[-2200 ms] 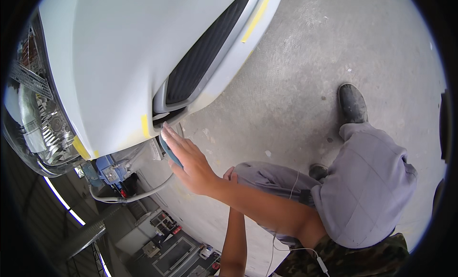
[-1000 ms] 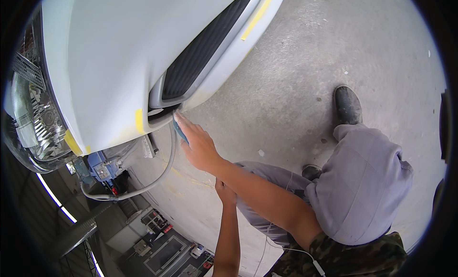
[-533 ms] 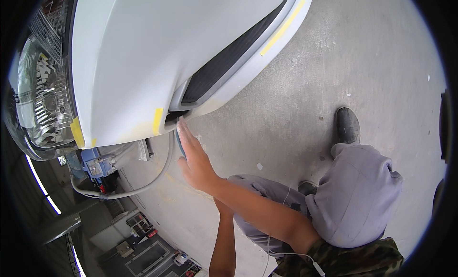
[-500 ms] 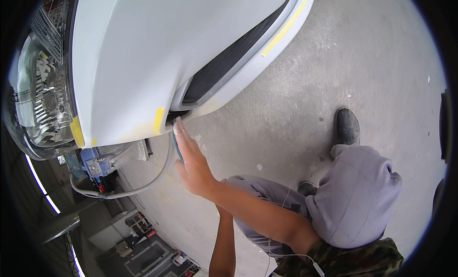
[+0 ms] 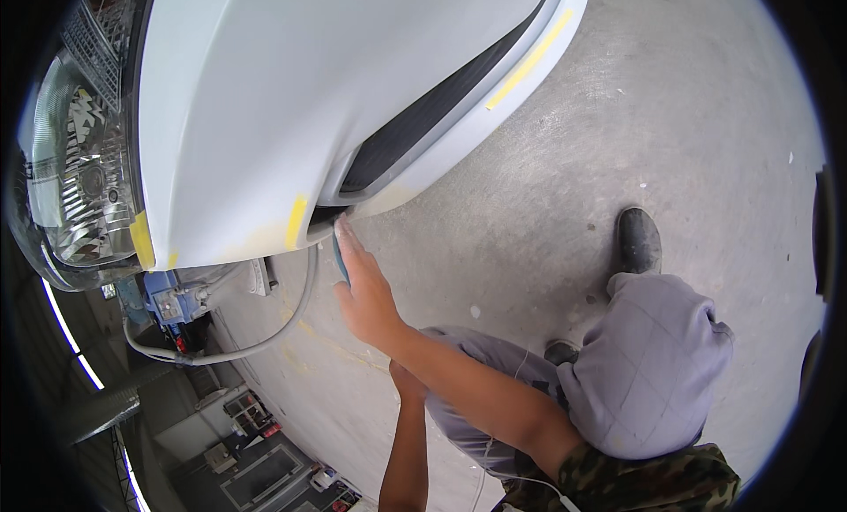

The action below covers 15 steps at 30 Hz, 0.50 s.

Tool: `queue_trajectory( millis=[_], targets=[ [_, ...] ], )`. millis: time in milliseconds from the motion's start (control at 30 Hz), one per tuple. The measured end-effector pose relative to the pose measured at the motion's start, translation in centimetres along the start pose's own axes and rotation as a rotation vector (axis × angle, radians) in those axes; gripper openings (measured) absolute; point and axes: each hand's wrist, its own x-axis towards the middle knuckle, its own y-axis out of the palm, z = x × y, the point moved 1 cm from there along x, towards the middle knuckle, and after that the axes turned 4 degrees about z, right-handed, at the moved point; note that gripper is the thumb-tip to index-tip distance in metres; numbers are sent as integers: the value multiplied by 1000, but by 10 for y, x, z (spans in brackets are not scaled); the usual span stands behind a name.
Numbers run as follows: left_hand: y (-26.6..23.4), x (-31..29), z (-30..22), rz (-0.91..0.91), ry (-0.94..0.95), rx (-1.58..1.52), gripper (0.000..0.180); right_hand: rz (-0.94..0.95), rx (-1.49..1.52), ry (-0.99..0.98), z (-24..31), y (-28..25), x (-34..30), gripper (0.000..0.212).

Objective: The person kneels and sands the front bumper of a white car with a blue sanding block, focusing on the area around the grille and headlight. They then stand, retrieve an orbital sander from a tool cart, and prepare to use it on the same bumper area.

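Apparently sanding white bumper [image 5: 256,133] at ten o'clock, holding blue pad [image 5: 340,259] in right hand [image 5: 362,290]; cannot tell grip of left hand [image 5: 407,381]; probably needs light strokes next.

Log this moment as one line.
right hand: holds blue pad at edge of white bumper | left hand: beside grey trouser leg, partly hidden | yellow tape: on bumper

Grey floor [image 5: 529,212], pale specks [image 5: 475,312], dark shoes [image 5: 639,240]
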Motion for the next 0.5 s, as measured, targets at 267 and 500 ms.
queue_trajectory(
  millis=[267, 500],
  targets=[
    [-7, 35, 52, -28, 8, -234, 43, -6, -43, 42, 1, -3, 1, 100],
    [1, 19, 4, -39, 119, -118, 40, -34, 36, 16, 5, 0, -1, 99]
  ],
)
